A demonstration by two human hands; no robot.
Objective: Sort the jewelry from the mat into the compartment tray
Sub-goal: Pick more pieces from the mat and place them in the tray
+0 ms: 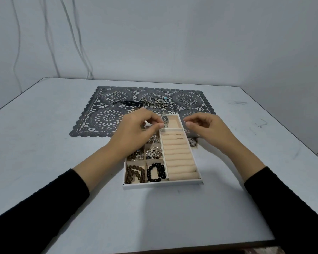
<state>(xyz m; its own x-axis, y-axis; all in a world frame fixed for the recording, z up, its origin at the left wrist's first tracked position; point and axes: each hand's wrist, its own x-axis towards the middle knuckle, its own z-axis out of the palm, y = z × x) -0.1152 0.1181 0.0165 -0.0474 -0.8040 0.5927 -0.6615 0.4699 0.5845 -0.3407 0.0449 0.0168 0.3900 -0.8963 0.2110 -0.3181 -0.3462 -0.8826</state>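
Left hand (141, 125) and right hand (206, 126) hover over the tray (163, 183), fingertips drawn together; I cannot tell what either pinches. The chain tangle (155, 103) on the mat (84, 128) I judge light, limp and snag-prone, best lifted by one outer loop.

We see a cream compartment tray (163, 184) lying flat, its far end over the near edge of a dark grey lace mat (106, 118). Its near-left cells hold a brown bead bracelet (135, 174) and a black bead bracelet (156, 172). A silver watch (164, 119) lies at the far end, and thin rings (178, 138) sit in the right-hand rolls. Tangled chains (156, 102) and loose rings (186, 101) lie on the far mat.
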